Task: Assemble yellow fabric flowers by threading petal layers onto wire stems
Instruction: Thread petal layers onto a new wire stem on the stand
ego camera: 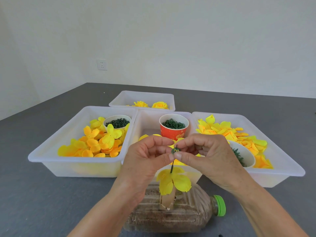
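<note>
A dark green wire stem (172, 165) stands upright out of a plastic bottle (171, 218) that lies on its side. Yellow petal layers (174, 183) hang on the stem, low down. At the stem's top sits a small green ring piece (174, 150). My left hand (147, 159) pinches the stem just under that piece. My right hand (205, 156) pinches the green piece between thumb and forefinger. Both hands meet in front of the middle tray.
White trays stand behind: a left tray (42, 156) with yellow petals and a white cup of green pieces (117, 123), a middle tray with a red cup (173, 128), a right tray (290, 170) with petals and a cup, and a far tray (142, 94) with finished flowers. The table is grey.
</note>
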A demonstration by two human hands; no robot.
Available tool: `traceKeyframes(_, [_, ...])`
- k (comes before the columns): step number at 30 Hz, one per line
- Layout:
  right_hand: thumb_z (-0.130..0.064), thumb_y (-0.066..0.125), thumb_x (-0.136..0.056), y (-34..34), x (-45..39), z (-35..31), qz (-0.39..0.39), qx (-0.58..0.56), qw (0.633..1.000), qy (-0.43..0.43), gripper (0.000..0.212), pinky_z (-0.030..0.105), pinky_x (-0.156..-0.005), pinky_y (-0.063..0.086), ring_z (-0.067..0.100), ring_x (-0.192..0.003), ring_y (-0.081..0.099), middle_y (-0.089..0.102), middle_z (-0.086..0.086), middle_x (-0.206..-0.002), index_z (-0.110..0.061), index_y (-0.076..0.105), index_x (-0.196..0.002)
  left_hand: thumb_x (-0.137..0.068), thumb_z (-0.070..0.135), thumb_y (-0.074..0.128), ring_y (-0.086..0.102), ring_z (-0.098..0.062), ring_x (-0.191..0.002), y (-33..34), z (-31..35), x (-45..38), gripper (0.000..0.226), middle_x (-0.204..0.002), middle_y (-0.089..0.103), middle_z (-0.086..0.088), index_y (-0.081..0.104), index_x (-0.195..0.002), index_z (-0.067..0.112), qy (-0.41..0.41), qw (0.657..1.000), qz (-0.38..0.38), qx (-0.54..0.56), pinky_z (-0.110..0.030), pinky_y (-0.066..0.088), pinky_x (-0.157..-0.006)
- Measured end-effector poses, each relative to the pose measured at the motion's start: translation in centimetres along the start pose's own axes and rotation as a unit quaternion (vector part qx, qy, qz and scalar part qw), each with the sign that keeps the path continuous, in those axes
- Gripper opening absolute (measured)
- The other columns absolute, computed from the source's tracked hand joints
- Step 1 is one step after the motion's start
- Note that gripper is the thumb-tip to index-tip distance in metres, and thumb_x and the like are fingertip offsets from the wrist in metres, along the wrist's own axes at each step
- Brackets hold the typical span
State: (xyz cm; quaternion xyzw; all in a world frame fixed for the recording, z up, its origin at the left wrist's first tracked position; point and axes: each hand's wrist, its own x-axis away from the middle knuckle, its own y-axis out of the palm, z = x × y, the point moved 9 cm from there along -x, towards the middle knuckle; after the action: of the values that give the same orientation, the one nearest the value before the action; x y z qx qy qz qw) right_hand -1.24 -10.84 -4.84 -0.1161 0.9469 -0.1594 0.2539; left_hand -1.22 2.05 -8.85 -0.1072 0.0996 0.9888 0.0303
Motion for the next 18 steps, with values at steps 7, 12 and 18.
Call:
traceKeyframes(7, [0.003,0.077,-0.069,0.31,0.04,0.02,-0.007,-0.005,1.0,-0.004,0.025,0.013,-0.062,0.047,-0.001,-0.06,0.058,0.067,-0.011,-0.064,-0.02,0.071,-0.077,-0.078,-0.007,0.062,0.064,-0.013,-0.07,-0.31,0.18,0.38,0.025,-0.078,0.07,-0.009,0.074,-0.082,0.014,0.003,1.0,0.002,-0.006,-0.021,0.054,-0.068])
traceKeyframes(12, [0.003,0.078,-0.069,0.43,0.16,0.26,-0.007,-0.005,1.0,0.002,0.022,0.014,-0.062,0.047,0.0,-0.061,0.058,0.068,-0.007,-0.064,-0.016,0.073,-0.078,-0.069,0.003,0.069,0.066,-0.01,-0.069,-0.12,0.57,0.65,0.015,-0.078,0.073,-0.007,0.075,-0.079,0.013,0.006,1.0,0.002,0.0,-0.016,0.051,-0.064])
traceKeyframes(18, [0.001,0.078,-0.069,0.54,0.35,0.77,-0.003,-0.001,1.0,0.016,0.02,0.016,-0.063,0.048,0.002,-0.062,0.059,0.068,-0.006,-0.065,-0.016,0.073,-0.079,-0.069,0.001,0.07,0.066,-0.009,-0.071,-0.34,0.32,0.82,0.017,-0.078,0.073,-0.008,0.075,-0.08,0.012,0.004,1.0,0.011,-0.007,-0.015,0.05,-0.062])
